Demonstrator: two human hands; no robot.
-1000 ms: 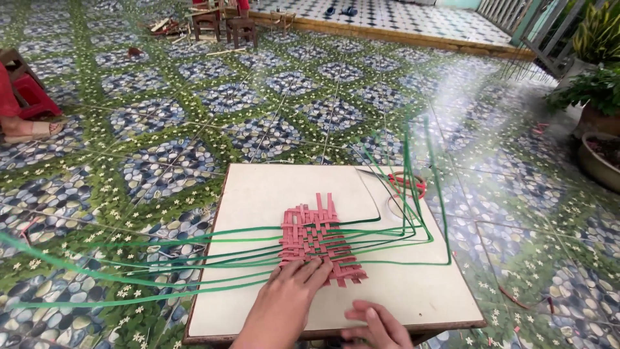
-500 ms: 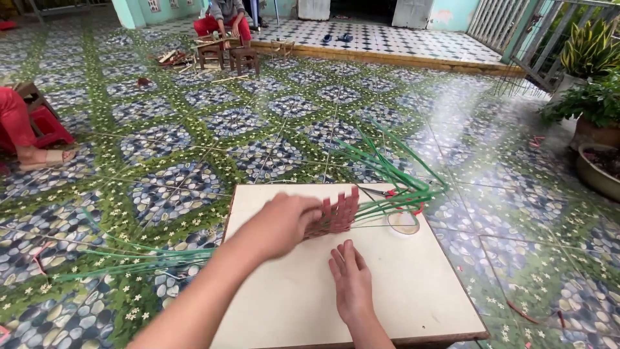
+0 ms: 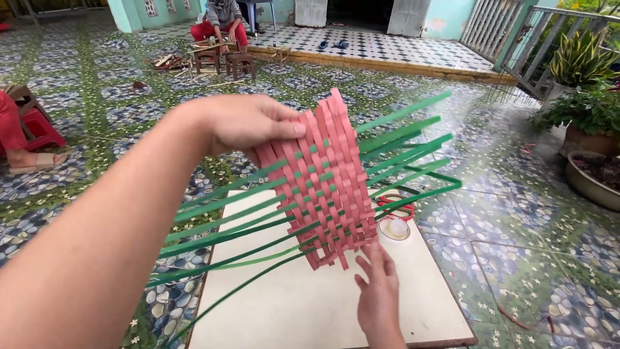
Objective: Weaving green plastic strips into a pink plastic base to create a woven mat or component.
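Observation:
My left hand grips the top left edge of a woven mat of pink strips crossed by long green strips, and holds it upright above the white board. The green strips stick out far to both sides. My right hand is open below the mat, fingers spread, fingertips close to its lower right edge. Whether they touch it I cannot tell.
A roll of clear tape and red scissors lie on the board's far right corner. Potted plants stand at the right. A seated person works by small stools in the distance. Another person's foot rests at the left.
The mat lay flat on the board a second ago. My left hand took hold of it and lifted it upright toward the camera. My right hand slid to the mat's lower edge.

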